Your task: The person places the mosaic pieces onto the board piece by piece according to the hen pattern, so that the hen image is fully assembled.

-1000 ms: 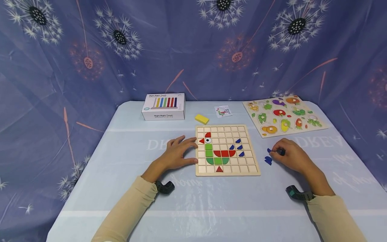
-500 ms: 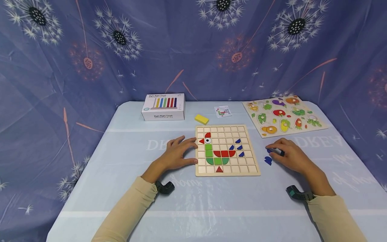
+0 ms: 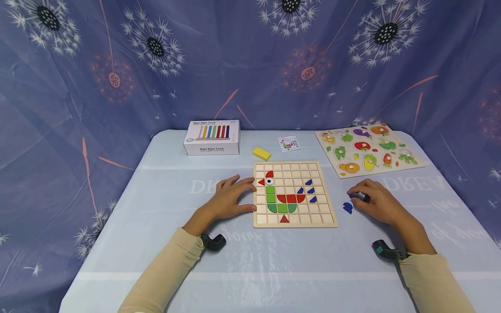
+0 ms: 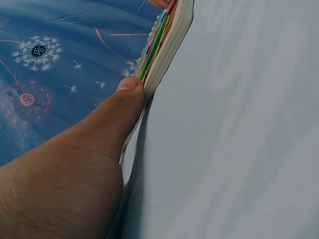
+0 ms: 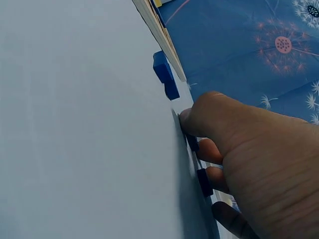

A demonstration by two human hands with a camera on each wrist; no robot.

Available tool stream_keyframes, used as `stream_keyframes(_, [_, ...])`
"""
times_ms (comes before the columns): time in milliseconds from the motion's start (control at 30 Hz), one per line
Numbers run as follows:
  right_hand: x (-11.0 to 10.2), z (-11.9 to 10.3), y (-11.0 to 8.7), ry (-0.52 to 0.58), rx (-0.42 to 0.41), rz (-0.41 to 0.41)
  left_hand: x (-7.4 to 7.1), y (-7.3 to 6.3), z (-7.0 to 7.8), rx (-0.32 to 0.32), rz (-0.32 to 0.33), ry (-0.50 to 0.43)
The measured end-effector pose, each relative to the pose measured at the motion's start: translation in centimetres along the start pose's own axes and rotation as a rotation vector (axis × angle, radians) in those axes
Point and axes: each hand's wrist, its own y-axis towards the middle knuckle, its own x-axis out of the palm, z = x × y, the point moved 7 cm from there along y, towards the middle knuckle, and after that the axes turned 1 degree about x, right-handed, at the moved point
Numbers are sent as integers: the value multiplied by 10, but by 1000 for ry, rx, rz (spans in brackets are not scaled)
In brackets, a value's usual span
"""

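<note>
In the head view a wooden grid board (image 3: 326, 221) carries red, green and blue pieces laid out like a bird. My left hand (image 3: 231, 200) rests at the board's left edge, fingers spread; in the left wrist view its thumb (image 4: 127, 92) touches the board's side (image 4: 174, 42). To the right of the board, my right hand (image 3: 377, 202) pinches a small blue piece (image 5: 192, 143) between thumb and finger. Another dark blue piece (image 5: 204, 182) lies beneath that hand's fingers. Just left of the hand, two blue half-round pieces (image 3: 347, 208) lie together on the table.
A yellow block (image 3: 261, 153) and a small picture card (image 3: 289, 144) lie behind the board. A white box (image 3: 212, 138) stands back left. The vegetable puzzle board (image 3: 369, 152) lies back right, before a patterned blue curtain (image 3: 235, 56).
My right fingers have opened a little over the blue piece, then closed on it, and the hand has shifted slightly right. My left hand has stayed at the board's edge.
</note>
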Motion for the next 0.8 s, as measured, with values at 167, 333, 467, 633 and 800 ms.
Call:
stream_keyframes(167, [0, 4, -2, -18, 19, -35, 1, 0, 0, 3, 2, 4])
stream_keyframes(333, [0, 5, -2, -17, 46, -84, 2, 1, -1, -2, -6, 8])
stream_keyframes(467, [1, 6, -2, -19, 83, -112, 1, 1, -1, -7, -10, 11])
stream_keyframes(633, [2, 6, 0, -13, 118, -120, 1, 0, -1, -6, -7, 15])
stream_keyframes(800, [2, 8, 0, -11, 141, -111, 1, 1, -1, -8, -8, 18])
